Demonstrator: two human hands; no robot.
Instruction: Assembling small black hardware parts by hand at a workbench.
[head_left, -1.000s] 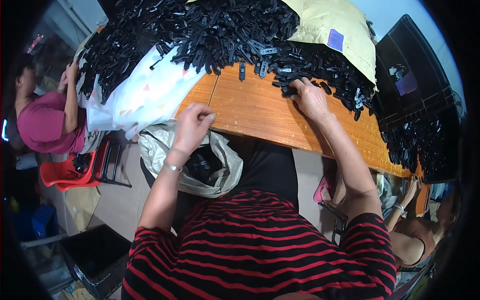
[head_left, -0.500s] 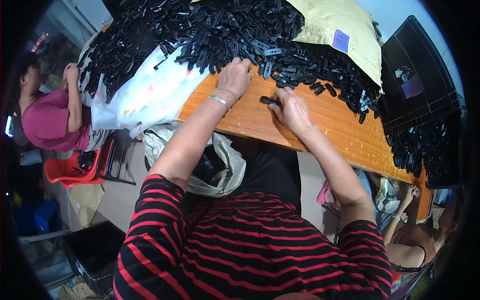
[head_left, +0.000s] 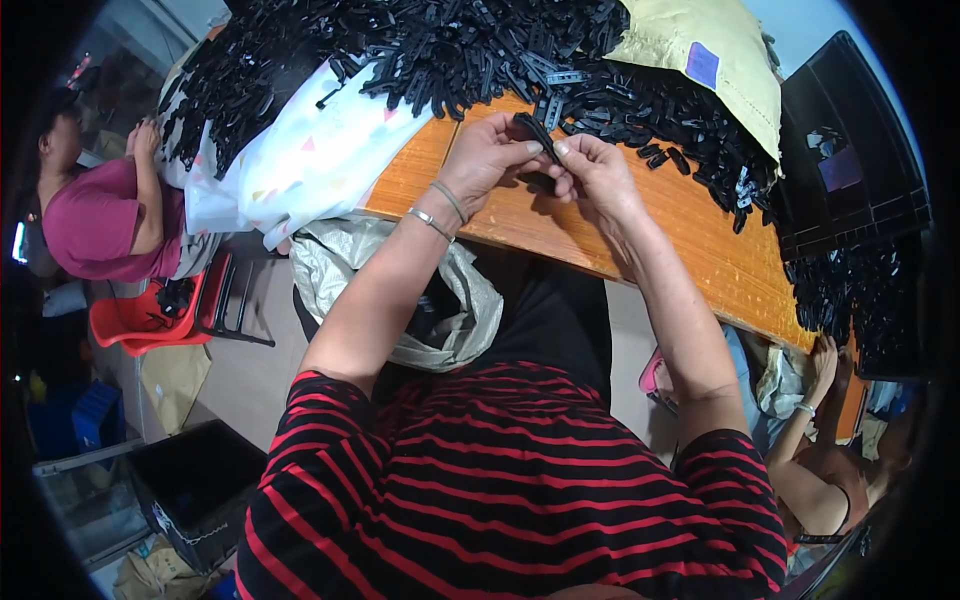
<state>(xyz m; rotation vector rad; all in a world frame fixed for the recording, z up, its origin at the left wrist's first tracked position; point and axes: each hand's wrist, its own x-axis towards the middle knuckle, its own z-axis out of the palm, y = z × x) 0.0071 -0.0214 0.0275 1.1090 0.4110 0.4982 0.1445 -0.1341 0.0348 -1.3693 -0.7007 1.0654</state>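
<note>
Over the wooden table [head_left: 590, 235] my two hands meet in front of a big heap of small black plastic parts [head_left: 450, 60]. A long, narrow black plastic part [head_left: 536, 130] is pinched between the thumb and fingers of my left hand [head_left: 485, 165]. The fingertips of my right hand [head_left: 602, 178] close at its lower end. Just below, between the hands, shows a second dark piece, partly hidden by fingers, so I cannot make out its shape.
A paper sack [head_left: 720, 60] spills parts at the back right, beside a black crate [head_left: 850, 150]. White patterned plastic sheeting [head_left: 310, 165] hangs over the table's left edge. An open woven sack [head_left: 470, 320] sits at my lap. Co-workers sit left [head_left: 100, 225] and right [head_left: 825, 480].
My left hand has come back from the heap's edge with a black part in its fingers. My right hand, which held a dark piece, has moved up to meet it.
</note>
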